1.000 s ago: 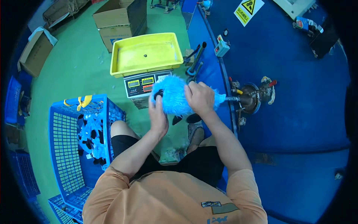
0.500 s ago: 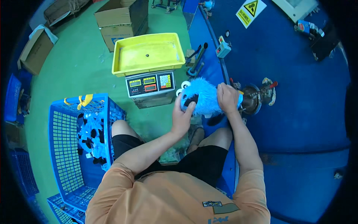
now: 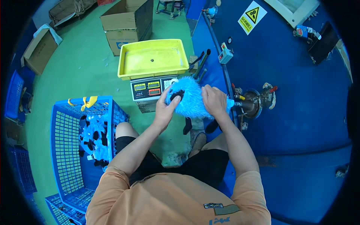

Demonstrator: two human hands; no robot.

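A furry blue plush toy (image 3: pixel 189 98) is held between my hands in front of a blue machine. My left hand (image 3: pixel 164 111) grips its head end, with the thumb beside the black mouth patch. Closed around the other end is my right hand (image 3: pixel 216 99), knuckles up. That end of the toy meets a short metal tube, which sticks out of a round metal fitting (image 3: pixel 252 105) on the machine. A black limb (image 3: pixel 187 126) dangles below the toy. One white eye shows at the toy's far edge; the rest of the face is partly hidden.
A yellow tray (image 3: pixel 153 71) rests on a scale (image 3: pixel 147 89) ahead. At my left stands a blue basket (image 3: pixel 66 150) holding several blue plush pieces. Cardboard boxes (image 3: pixel 122 37) stand farther off. A small switch box (image 3: pixel 225 56) is mounted on the machine.
Both hands have shifted left with the toy, turning its head. More of the metal tube shows between toy and fitting, and a black limb now hangs in sight. The view has shifted slightly.
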